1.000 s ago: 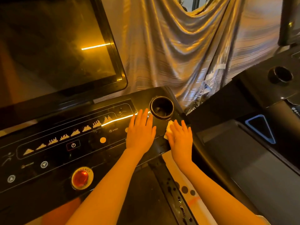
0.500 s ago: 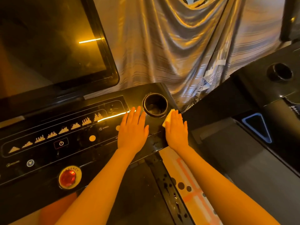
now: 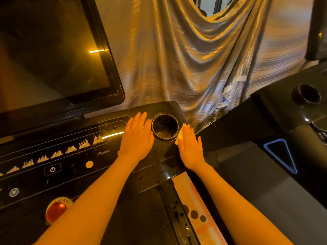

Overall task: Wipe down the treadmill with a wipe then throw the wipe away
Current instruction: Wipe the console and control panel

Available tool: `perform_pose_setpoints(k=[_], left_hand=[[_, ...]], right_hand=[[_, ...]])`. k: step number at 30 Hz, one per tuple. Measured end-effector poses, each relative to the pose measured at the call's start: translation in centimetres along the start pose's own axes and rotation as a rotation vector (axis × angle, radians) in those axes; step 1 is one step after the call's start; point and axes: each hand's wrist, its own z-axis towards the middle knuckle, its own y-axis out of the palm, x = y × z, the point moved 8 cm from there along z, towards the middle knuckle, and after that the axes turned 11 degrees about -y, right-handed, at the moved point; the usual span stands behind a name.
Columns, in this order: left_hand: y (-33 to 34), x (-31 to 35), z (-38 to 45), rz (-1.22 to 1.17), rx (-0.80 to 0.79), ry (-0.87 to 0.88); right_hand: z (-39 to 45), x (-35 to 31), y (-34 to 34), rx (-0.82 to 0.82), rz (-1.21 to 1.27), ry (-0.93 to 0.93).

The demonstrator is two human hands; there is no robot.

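The treadmill's black glossy console (image 3: 74,167) fills the lower left, with a round cup holder (image 3: 165,127) at its right end. My right hand (image 3: 190,147) lies flat with straight fingers on a pale wipe (image 3: 179,137), pressing it onto the console's right edge just beside the cup holder. Only a small corner of the wipe shows past my fingers. My left hand (image 3: 137,137) rests flat and open on the console to the left of the cup holder, holding nothing.
A large dark screen (image 3: 53,55) rises above the console. A red emergency button (image 3: 56,210) sits at the lower left. A draped striped curtain (image 3: 194,55) hangs behind. A second treadmill with its own cup holder (image 3: 306,94) stands to the right.
Both hands have slid forward along the console. The right hand pushed the wipe from in front of the cup holder to its right side, and the left hand now sits beside the holder's left rim.
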Motion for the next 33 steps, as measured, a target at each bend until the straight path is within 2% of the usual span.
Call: perform_pose_setpoints(k=[2,6,10,14,16,20,25,30,33], left_hand=[[0.0,0.1,-0.1,0.000,-0.010,-0.002],[-0.1,0.2,-0.1,0.002,-0.014,-0.002],[-0.1,0.1,-0.1,0.014,0.004,0.007],[0.1,0.0,-0.1,0.010,0.012,0.011],[0.0,0.1,-0.1,0.014,0.012,0.018],[0.1,0.2,-0.2,0.031,0.028,0.026],[0.1,0.1,-0.1,0.017,0.057,0.035],[0.1,0.0,-0.1,0.015,0.066,0.029],[0.2,0.0,-0.1,0.027,0.098,0.032]], right_hand=[[0.2,0.2,0.0,-0.018,-0.004,-0.020],[0.3,-0.5,-0.3,-0.025,-0.179,-0.052],[1.6,0.2,-0.6,-0.046,0.051,-0.119],[4.1,2.2,-1.2,-0.040,0.235,0.004],[4.2,2.2,-0.8,-0.087,0.146,-0.013],[2.5,0.0,-0.2,-0.104,0.012,-0.181],[3.3,1.4,-1.0,-0.007,-0.085,-0.264],[3.6,0.2,-0.7,-0.028,0.182,-0.249],[3.7,-0.7,-0.6,0.017,0.208,-0.194]])
